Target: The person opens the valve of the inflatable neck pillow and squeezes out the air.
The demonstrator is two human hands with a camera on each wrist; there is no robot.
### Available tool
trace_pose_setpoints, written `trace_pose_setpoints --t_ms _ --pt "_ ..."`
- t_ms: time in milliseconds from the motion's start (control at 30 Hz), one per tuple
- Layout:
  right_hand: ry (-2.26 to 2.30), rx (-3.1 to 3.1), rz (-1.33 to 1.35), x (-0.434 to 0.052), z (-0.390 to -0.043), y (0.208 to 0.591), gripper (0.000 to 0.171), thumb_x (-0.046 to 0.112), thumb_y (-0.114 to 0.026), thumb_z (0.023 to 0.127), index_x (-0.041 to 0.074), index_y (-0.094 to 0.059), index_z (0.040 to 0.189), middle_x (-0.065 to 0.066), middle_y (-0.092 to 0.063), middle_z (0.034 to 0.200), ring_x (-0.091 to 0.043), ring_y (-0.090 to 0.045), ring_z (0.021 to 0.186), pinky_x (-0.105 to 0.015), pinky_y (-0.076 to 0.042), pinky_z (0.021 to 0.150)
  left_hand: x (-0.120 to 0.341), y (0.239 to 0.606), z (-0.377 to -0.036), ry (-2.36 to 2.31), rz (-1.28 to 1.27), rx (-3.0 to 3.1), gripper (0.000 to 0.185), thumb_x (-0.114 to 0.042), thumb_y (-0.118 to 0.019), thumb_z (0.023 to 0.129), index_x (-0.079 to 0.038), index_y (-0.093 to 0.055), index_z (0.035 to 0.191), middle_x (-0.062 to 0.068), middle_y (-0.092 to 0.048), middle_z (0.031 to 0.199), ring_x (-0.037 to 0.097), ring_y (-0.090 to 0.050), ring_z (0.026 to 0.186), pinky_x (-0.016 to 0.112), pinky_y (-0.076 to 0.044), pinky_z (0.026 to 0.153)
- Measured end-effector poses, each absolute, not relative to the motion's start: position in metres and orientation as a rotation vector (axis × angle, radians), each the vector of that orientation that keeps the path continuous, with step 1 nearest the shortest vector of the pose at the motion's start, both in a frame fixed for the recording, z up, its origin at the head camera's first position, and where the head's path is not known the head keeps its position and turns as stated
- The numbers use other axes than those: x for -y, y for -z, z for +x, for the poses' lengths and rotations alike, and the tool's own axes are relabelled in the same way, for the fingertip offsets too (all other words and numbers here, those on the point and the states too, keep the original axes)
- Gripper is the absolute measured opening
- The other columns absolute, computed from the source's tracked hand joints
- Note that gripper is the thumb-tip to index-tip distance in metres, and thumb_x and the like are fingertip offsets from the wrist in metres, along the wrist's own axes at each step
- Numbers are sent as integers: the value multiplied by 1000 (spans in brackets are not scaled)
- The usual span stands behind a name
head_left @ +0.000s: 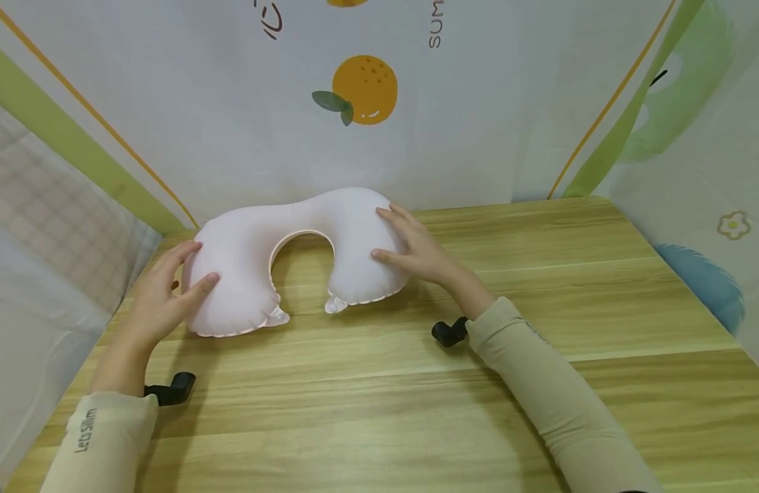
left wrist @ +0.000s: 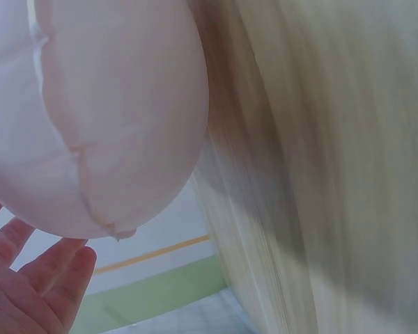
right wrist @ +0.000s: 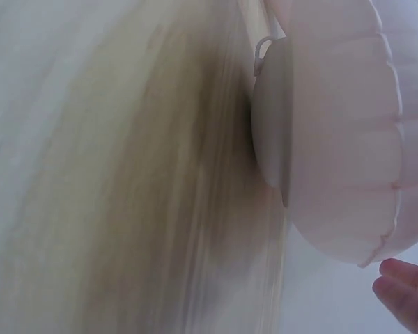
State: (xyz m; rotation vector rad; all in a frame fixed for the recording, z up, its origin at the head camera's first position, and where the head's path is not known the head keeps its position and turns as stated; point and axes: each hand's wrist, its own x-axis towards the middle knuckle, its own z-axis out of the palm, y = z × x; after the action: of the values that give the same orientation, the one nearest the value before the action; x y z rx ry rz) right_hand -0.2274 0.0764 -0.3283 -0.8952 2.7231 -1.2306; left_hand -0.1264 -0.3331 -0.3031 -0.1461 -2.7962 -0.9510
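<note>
A pale pink inflated U-shaped neck pillow [head_left: 231, 253] is on the wooden table, its opening toward me. My left hand [head_left: 160, 294] touches its left side, thumb on top and fingers spread along the outer edge. On the right lobe rests my right hand [head_left: 419, 250], fingers extended over the top. In the left wrist view the left fingers [left wrist: 70, 278] lie against the pillow's rounded edge. The right wrist view shows the right fingertips [right wrist: 397, 282] beside the seam, and a rounded greyish piece [right wrist: 272, 122] with a small loop on the side facing the table.
The wood-grain table [head_left: 354, 411] extends in front and to the right. Behind it hangs a white curtain [head_left: 478, 123] with an orange fruit print, close to the pillow's back. Black wrist-camera mounts [head_left: 449, 333] stick out near both wrists. Patterned fabric [head_left: 712, 205] flanks the right side.
</note>
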Motion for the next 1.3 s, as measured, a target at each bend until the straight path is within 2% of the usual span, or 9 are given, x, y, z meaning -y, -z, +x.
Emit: trace_pose_setpoints --t_ms 233,500,833,1300 --pt "1240 -2732 -886 -83 -226 333 80 38 -68 92 18 -27 158 -13 -13 167 -38 -17 153 -66 -21 118 330 304 -125 996 -156 2809 71 -31 -63 96 -11 -30 156 21 -26 162 52 -28 141 79 -32 97" --pt "1235 -2741 -874 -91 -222 331 82 37 -71 90 18 -28 158 -12 -13 167 -36 -15 154 -64 -20 119 325 305 -123 964 -182 2813 71 -30 -66 95 -12 -32 155 20 -28 161 50 -33 139 74 -37 94" --pt "1240 -2746 -883 -103 -215 330 82 34 -72 90 17 -28 158 -14 -13 167 -37 -15 153 -65 -20 119 317 306 -121 991 -232 2797 69 -28 -66 95 -13 -34 154 18 -29 161 47 -33 138 67 -37 93" --pt "1222 -2753 -894 -119 -210 332 83 36 -71 90 17 -27 158 -12 -13 167 -34 -14 154 -63 -18 120 305 308 -118 986 -259 2796 69 -28 -67 95 -16 -35 154 17 -28 162 49 -32 140 69 -38 93"
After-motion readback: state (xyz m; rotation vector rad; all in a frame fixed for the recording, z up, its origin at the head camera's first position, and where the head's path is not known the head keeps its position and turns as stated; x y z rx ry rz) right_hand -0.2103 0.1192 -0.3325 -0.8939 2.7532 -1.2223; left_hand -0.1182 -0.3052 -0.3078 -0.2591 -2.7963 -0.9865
